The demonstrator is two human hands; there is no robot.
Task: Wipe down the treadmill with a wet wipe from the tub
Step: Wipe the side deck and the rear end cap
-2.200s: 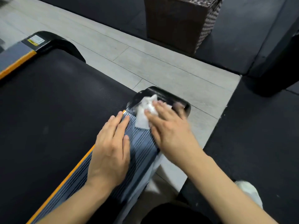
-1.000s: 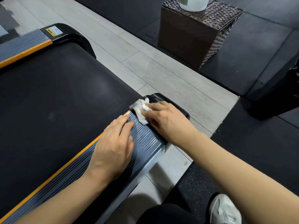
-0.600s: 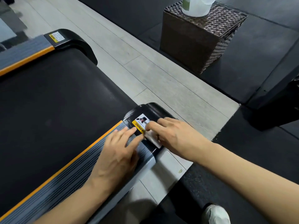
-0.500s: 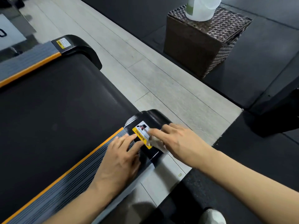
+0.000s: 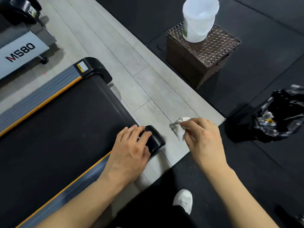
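The treadmill (image 5: 57, 129) fills the left, a black belt with grey and orange side rails and black end caps. My left hand (image 5: 131, 148) rests with its fingers spread on the near rail and the black end cap (image 5: 155, 142). My right hand (image 5: 202, 139) hovers over the grey floor to the right of the cap and pinches a crumpled white wet wipe (image 5: 178, 127). The white wipe tub (image 5: 199, 18) stands on a brown wicker box (image 5: 202, 58) at the upper right.
A bin lined with a black bag (image 5: 278, 116) holding some waste stands at the right on black rubber matting. Another machine marked MS80 (image 5: 21, 51) sits at the upper left. My white shoe (image 5: 184, 200) is at the bottom.
My right hand has lifted the wipe off the treadmill's end cap and moved right over the floor. My left hand slid up onto the end cap. The view rose and widened.
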